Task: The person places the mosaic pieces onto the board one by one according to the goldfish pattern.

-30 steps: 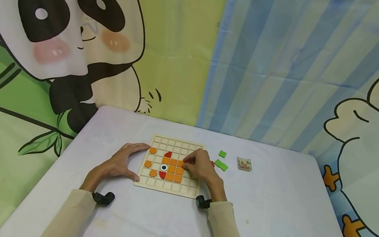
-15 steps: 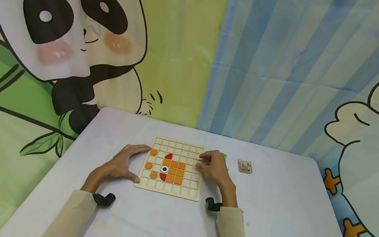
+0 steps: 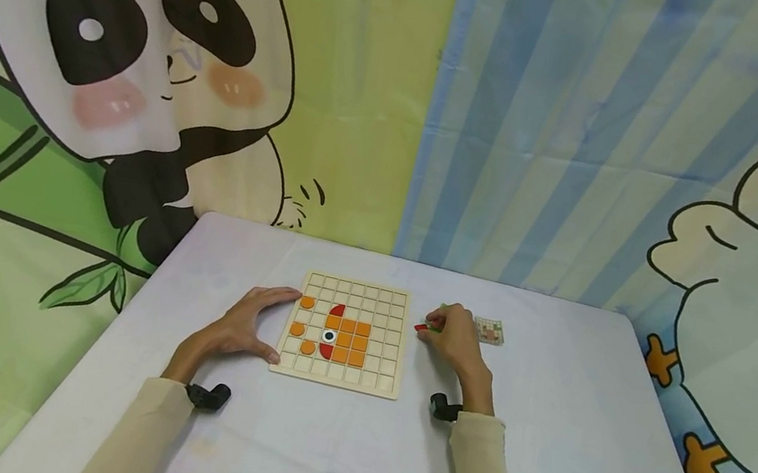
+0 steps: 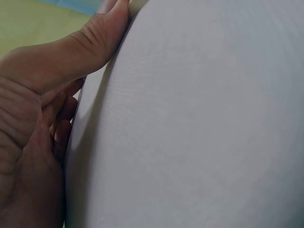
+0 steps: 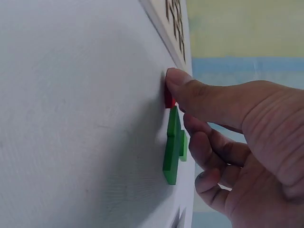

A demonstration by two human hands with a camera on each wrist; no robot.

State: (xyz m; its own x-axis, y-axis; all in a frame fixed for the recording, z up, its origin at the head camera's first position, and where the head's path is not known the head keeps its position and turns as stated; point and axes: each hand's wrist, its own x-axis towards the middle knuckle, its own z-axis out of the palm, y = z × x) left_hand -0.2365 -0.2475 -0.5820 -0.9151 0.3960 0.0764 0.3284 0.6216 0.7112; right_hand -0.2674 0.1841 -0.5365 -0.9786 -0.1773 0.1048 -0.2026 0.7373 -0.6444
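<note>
A square wooden grid board (image 3: 378,382) lies on the white table in the head view. Set on it are several orange square tiles (image 3: 352,342), three orange round ones (image 3: 307,302), two red quarter-round pieces (image 3: 337,310) and a black-and-white eye tile (image 3: 328,336). My left hand (image 3: 245,323) rests against the board's left edge, thumb and fingers spread apart. Right of the board, my right hand (image 3: 458,342) pinches a small red piece (image 5: 169,90), thumb on its near side. Close below my fingers in the right wrist view lie green tiles (image 5: 172,156).
A small patterned card (image 3: 490,331) lies beyond my right hand, partly covered by it. Behind the white table (image 3: 325,455) hangs a cartoon-printed curtain (image 3: 350,96). Each wrist wears a black camera (image 3: 209,396).
My right hand has left the orange tiles on the board and moved right to the loose pieces, where it takes hold of a red one. My left hand stays at the board's edge.
</note>
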